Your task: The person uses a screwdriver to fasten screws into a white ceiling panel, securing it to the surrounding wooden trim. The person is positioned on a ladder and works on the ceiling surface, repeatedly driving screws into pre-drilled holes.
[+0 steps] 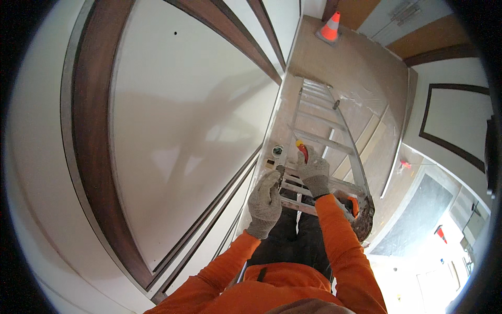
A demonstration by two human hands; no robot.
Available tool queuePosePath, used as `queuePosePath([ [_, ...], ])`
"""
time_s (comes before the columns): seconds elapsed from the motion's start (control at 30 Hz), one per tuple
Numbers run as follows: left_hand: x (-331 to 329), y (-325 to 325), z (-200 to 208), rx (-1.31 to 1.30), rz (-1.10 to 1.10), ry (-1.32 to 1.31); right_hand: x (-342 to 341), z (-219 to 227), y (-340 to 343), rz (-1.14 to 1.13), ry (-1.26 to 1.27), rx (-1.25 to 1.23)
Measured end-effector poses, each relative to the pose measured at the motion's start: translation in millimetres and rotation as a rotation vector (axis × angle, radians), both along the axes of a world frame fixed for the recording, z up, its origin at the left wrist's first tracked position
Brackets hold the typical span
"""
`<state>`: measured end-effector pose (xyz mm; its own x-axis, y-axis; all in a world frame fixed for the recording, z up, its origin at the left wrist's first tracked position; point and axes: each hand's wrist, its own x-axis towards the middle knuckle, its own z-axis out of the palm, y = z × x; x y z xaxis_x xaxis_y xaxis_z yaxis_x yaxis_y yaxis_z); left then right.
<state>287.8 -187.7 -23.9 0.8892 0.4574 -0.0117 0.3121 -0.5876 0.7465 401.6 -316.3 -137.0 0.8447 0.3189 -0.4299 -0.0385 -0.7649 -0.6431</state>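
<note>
My right hand (315, 171), in a grey knit glove, is closed around a screwdriver (302, 150) with a red and yellow handle. Its thin shaft points up and away from me. Lower and to the left, my left hand (264, 201), gloved the same way, is curled beside the wall panel. A small dark grey piece (281, 170) shows at its fingertips, too unclear to name. Beneath both hands stands an aluminium ladder (323, 140), its rungs running away from me. An orange-handled tool (354, 206) rests at the ladder's near right end, partly behind my right forearm.
White wall panels (183, 104) with dark wood trim (94, 104) rise close on my left. A round white-rimmed thing (277, 151) lies low beside the wall. Long boards (366, 138) lie right of the ladder. An orange traffic cone (330, 29) stands at the far end.
</note>
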Motion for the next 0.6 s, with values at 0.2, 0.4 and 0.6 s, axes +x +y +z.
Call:
queuePosePath([
  [0.2, -1, 0, -3, -0.081, 0.004, 0.034, 1, 5, 1, -0.007, 0.052, -0.06],
  [0.4, 0, -5, -9, -0.125, -0.073, 0.012, -1, -5, -3, 0.029, 0.046, -0.171],
  [0.6, -6, -2, -12, -0.16, -0.077, 0.024, -11, -20, -2, -0.006, -0.062, -0.16],
])
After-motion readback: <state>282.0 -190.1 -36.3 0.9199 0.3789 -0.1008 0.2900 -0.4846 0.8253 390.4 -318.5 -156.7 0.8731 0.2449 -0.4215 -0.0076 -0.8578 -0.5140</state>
